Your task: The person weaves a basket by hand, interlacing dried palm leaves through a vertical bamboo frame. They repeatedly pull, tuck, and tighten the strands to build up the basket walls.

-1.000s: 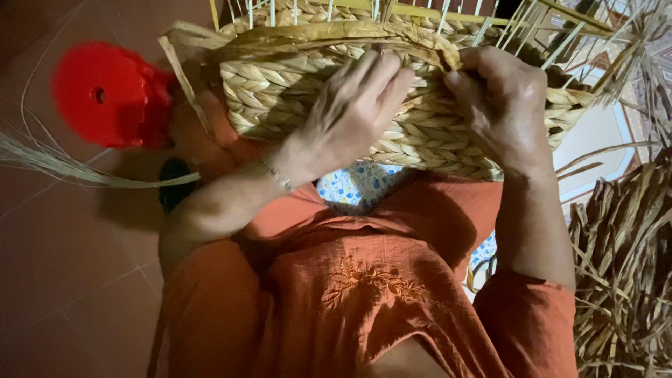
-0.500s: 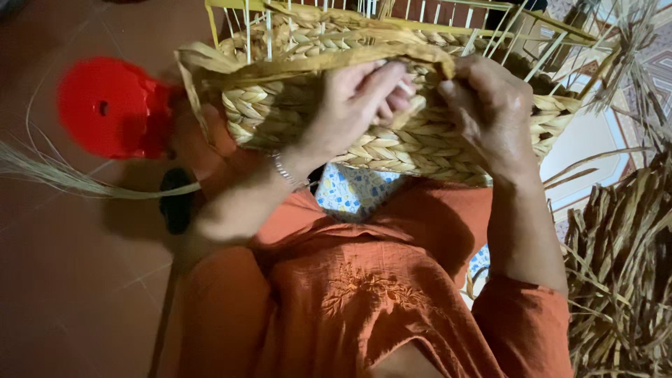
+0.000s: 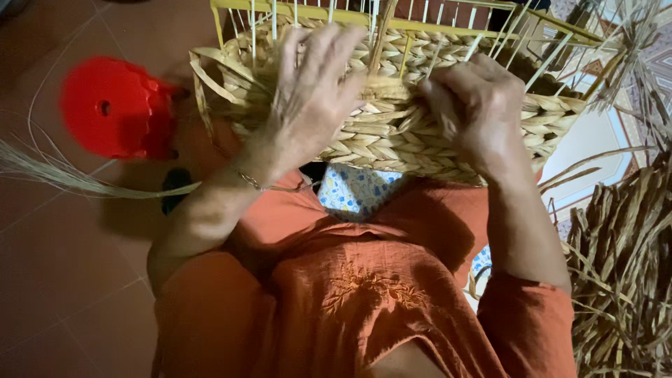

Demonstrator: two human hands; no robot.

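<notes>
A half-woven basket of pale braided straw on a yellow wire frame rests on the person's lap, filling the view from 11 to 2 o'clock. The left hand lies spread flat against the woven wall, fingers extended upward over the rim and wires, gripping nothing that shows. The right hand, just beside it at 1 o'clock, is curled, its fingertips pressed into the braid and pinching a flat straw strand at the top row. A thin bracelet circles the left wrist. At 9 o'clock a red round plastic stool stands on the brown tiled floor, with loose pale fibres trailing beneath it. A heap of dried brown straw lies at 4 o'clock.
</notes>
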